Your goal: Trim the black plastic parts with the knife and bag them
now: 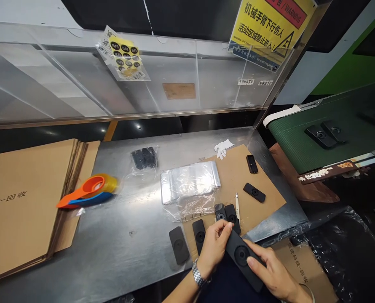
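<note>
A long black plastic part with a round recess [234, 241] is held up between both hands, tilted, at the front edge of the table. My left hand [215, 242] pinches its upper left end. Around its lower right side my right hand [274, 271] is closed, thumb on the face by the recess. Just beyond lie two similar black parts, one [220, 211] beside the other [231, 213], close to a white-handled knife or tweezers [237, 206]. To the left are another black part [199, 231] and a black part in clear film [179, 245].
Clear plastic bags [189, 181] lie on a cardboard sheet [269, 202], with more black parts and a white glove [223, 148]. An orange tape dispenser [94, 187] stands by stacked cardboard [26, 202]. A green conveyor [288, 134] carries black parts at right.
</note>
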Demonstrator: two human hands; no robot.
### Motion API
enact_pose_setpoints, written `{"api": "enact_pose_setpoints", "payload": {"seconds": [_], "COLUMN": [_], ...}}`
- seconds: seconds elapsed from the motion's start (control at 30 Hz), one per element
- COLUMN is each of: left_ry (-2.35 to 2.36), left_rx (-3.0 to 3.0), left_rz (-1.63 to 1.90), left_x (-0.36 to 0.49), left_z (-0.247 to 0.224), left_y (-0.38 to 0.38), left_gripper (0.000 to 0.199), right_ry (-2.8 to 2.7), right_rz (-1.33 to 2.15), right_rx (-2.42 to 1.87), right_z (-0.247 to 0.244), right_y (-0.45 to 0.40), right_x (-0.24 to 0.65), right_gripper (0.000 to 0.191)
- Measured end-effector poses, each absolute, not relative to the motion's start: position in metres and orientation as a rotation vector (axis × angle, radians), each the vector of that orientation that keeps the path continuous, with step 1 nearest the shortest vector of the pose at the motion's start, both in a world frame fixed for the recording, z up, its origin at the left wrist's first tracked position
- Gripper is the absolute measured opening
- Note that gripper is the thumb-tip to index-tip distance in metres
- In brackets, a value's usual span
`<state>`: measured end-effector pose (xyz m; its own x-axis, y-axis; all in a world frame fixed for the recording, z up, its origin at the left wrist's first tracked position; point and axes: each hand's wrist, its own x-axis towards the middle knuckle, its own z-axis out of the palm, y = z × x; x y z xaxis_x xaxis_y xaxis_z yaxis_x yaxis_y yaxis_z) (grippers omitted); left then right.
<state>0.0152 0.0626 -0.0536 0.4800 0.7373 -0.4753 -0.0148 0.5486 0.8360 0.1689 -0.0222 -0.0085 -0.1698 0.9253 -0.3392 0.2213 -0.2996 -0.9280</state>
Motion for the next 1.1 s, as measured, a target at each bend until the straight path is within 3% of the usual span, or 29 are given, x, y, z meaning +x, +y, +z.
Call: {"api": "enact_pose_setpoints", "payload": {"seconds": [0.2,0.4,0.7,0.97,1.1], "left_ry": [0.889,1.034,1.232,1.293,1.309], "left_rx": [0.847,0.855,0.666,0.633,0.645], "left_rz": [0.473,0.562,0.636,0.693,0.696], "left_x": [0.008,0.021,0.01,-0.005,-0.011], "left_z": [-0.048,-0.068,-0.107,-0.115,-0.114], "left_y": [0.064,0.063,0.072,0.063,0.058], "left_gripper": [0.047,0.038,0.067,0.066,0.063], "right_ry": [-1.215,-1.403,-1.012,-1.217,-1.318], "right_rz": [1.58,1.452,1.229,0.881,0.661], "right_rx": [-1.458,-1.536,-2.062,-2.355,-2.421], "right_z": [-0.018,-0.022,-0.152,-0.194,-0.189], "right_y": [-0.026,-0.026,-0.016,0.008,0.035], "right_x": [0.178,0.169,0.217,0.257,0.274], "right_gripper": [0.048,0.047,0.058,0.026,0.026]}}
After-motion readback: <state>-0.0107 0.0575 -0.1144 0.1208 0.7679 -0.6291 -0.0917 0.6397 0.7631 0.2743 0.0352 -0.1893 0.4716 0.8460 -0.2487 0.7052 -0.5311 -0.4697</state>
